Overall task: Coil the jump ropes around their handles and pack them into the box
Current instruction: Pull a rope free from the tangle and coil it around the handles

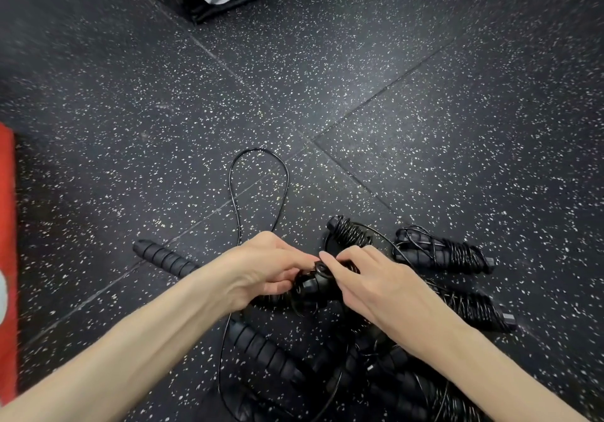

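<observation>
At the far left edge lies a red mat (pixel 7 258), clear of the work. Right of it a loose handle (pixel 165 256) rests on the speckled floor (pixel 425 111), its cord (pixel 258 189) trailing in a far loop, probably slack waiting to be wound. The left hand (pixel 261 268) curls round a pair of handles (pixel 310 286), steadying them, while the right hand (pixel 369 281) pinches the cord at their end, likely laying on a turn. Further right, three coiled ropes (pixel 444 250) lie set aside, apparently ready for packing. No box is clearly in view.
</observation>
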